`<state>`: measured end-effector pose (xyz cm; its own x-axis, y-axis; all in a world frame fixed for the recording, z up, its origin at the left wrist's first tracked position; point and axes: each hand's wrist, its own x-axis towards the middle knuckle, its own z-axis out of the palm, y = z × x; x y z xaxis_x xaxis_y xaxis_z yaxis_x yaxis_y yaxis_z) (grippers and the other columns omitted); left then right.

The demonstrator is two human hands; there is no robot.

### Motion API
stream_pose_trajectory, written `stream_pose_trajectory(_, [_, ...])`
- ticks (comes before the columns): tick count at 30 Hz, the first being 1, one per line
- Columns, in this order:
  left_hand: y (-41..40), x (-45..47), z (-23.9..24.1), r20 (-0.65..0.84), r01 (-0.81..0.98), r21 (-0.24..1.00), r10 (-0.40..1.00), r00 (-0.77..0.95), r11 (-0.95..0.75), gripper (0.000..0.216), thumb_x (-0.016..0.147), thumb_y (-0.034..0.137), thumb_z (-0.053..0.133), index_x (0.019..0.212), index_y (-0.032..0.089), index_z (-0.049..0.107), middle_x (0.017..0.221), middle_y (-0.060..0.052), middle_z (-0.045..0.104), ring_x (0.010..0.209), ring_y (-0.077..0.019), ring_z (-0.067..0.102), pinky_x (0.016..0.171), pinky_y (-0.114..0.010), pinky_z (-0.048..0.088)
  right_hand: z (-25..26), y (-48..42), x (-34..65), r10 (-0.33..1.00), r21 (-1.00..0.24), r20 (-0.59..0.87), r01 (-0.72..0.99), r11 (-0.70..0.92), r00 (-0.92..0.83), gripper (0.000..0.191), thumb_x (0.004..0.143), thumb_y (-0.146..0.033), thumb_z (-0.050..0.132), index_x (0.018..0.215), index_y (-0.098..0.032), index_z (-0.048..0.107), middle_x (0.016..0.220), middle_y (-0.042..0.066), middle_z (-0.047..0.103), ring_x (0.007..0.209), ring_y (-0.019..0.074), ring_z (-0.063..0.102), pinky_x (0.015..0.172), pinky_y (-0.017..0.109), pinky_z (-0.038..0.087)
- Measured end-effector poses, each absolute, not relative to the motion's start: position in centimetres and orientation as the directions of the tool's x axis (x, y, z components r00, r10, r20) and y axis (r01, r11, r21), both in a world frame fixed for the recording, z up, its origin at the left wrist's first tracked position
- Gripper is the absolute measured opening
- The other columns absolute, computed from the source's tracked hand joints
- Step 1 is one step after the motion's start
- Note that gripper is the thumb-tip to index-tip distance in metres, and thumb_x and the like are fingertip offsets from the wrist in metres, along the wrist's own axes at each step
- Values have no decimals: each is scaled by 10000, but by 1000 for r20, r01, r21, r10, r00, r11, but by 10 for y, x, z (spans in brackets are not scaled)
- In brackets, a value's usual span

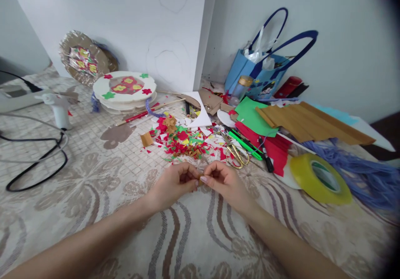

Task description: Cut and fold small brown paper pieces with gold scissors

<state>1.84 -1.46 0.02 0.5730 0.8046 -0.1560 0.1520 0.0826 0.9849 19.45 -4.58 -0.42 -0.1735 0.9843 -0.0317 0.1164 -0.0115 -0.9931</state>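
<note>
My left hand and my right hand meet low in the middle of the view, thumbs and fingers pinched together. Between their fingertips is a small piece of brown paper, mostly covered by the fingers. Just beyond lies a heap of red, green, yellow and white paper scraps. A crumpled brown paper piece rests on the heap, and a flat brown paper piece is at its left. Gold-handled scissors lie beyond my right hand.
A glue gun with a looping cable stands left. Behind are a white round craft with paper flowers and a cardboard one. Right lie a yellow tape roll, blue yarn, brown crepe paper and a blue bag.
</note>
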Motion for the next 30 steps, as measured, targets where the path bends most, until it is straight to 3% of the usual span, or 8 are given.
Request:
stream_pose_trajectory(7, [-15, 18, 2, -150, 164, 984, 812, 564, 69, 94, 720, 214, 602, 786, 153, 576, 680, 11, 568, 624, -108, 513, 577, -214, 405, -5, -44, 194, 987, -990, -15, 139, 8, -160, 145, 786, -274, 628, 744, -184, 522, 677, -23, 510, 612, 116, 462, 551, 226, 366])
stream_pose_trajectory(14, [-15, 20, 3, -230, 125, 973, 768, 598, 194, 311, 802, 457, 525, 824, 149, 569, 690, -15, 600, 661, -137, 574, 647, -262, 471, -4, -44, 193, 991, -998, -2, 70, 7, -131, 149, 794, -285, 616, 748, -187, 513, 697, -22, 504, 654, 124, 485, 602, 234, 391])
stream_pose_trajectory(19, [-15, 20, 1, -194, 106, 981, 774, 603, 164, 250, 743, 371, 631, 813, 139, 572, 698, -4, 587, 643, -116, 547, 622, -240, 456, -3, -45, 191, 993, -999, -31, 42, -26, -111, 177, 776, -322, 637, 752, -189, 522, 707, -17, 522, 665, 132, 500, 616, 243, 406])
stream_pose_trajectory(30, [-17, 21, 1, -152, 123, 987, 813, 562, 99, 174, 733, 311, 623, 757, 148, 568, 666, 4, 570, 599, -110, 522, 572, -228, 425, -6, -44, 191, 991, -997, -81, -13, -82, -102, 195, 758, -333, 653, 723, -185, 532, 670, -28, 518, 613, 116, 484, 579, 229, 384])
